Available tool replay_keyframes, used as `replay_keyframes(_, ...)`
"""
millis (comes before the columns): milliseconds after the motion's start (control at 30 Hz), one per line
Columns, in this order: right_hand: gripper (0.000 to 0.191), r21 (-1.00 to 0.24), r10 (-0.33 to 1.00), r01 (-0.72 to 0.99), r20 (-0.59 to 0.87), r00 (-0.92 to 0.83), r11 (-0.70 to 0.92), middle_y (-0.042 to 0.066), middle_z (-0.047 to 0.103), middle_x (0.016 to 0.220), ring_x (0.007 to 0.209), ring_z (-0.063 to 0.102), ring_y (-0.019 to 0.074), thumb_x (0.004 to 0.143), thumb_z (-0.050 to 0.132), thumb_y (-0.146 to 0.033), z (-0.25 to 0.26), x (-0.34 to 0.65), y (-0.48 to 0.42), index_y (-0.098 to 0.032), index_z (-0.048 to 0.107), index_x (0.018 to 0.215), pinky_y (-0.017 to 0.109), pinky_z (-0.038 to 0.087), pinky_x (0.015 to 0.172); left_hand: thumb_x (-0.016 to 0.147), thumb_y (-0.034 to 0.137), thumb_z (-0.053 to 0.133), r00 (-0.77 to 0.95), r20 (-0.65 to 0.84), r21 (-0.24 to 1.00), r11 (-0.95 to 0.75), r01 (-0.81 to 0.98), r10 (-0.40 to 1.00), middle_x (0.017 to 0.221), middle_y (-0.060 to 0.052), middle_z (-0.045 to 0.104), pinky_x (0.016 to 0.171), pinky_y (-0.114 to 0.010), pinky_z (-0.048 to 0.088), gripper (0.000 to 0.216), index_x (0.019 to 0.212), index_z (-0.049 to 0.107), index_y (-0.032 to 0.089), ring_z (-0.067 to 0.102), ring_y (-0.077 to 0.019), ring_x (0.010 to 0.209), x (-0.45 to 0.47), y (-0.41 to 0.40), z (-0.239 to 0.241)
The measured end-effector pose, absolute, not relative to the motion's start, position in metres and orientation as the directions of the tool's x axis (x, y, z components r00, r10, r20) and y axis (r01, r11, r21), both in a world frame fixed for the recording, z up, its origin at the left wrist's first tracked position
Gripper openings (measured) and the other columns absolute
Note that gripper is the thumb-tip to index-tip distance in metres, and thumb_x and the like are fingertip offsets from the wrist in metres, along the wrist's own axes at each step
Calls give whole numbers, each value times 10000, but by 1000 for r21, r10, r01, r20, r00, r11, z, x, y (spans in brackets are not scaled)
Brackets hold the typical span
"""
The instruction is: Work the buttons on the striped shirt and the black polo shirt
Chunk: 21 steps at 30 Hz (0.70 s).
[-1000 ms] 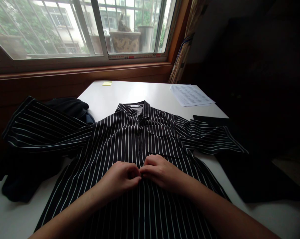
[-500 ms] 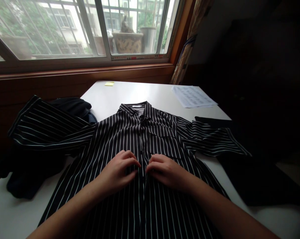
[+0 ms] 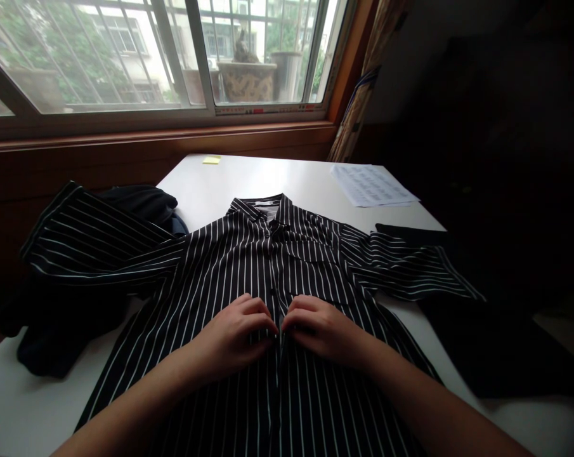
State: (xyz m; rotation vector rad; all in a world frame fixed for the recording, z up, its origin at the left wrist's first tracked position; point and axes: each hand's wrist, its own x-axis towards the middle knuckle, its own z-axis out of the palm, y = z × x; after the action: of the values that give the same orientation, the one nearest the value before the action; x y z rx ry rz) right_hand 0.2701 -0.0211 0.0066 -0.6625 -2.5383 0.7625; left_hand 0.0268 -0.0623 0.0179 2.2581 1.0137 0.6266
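Note:
A black shirt with white stripes lies front side up on the white table, its collar toward the window and both short sleeves spread out. At the middle of its front opening, my left hand is closed, thumb and fingers pinching the shirt's edge. My right hand is closed on the other side of the same opening, fingertips curled on the cloth. Only a narrow gap separates the two hands. Whether a button sits between the fingertips is hidden.
Dark bundled clothing lies at the left under one sleeve. Dark folded cloth is at the right edge beneath the other sleeve. Printed sheets rest at the far right, and a yellow sticky note at the far edge. Beyond stands a window.
My left hand has shifted slightly right, closer to my right hand, and its fingers have closed more. My right hand stays at the front opening. The shirt lies as before.

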Motion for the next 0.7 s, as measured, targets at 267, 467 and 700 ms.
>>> replay_keyframes(267, 194, -613, 562, 324, 242, -791, 720, 41, 607, 929, 844, 570, 157, 842, 601, -58, 8, 271, -21, -187, 650, 978, 293, 499, 775, 850, 191, 725, 632, 136, 614, -566, 550, 763, 1030, -30, 627, 837, -341, 476, 167, 1003, 682, 240, 540, -208, 982, 28, -62, 12)
replay_keyframes(467, 164, -597, 554, 330, 238, -797, 731, 38, 614, 895, 823, 567, 160, 841, 592, -78, 10, 271, -21, -187, 642, 953, 298, 481, 767, 874, 197, 703, 626, 151, 564, -587, 581, 765, 1014, -36, 625, 808, -335, 484, 120, 985, 693, 240, 542, -208, 958, 31, -63, 10)
replay_keyframes(700, 144, -521, 469, 299, 230, -853, 799, 18, 641, 806, 759, 574, 150, 857, 630, -149, 8, 271, -22, -201, 694, 975, 303, 401, 739, 889, 201, 689, 627, 152, 542, -595, 594, 764, 982, -32, 632, 764, -310, 476, 77, 959, 695, 234, 552, -193, 913, 31, -63, 8)
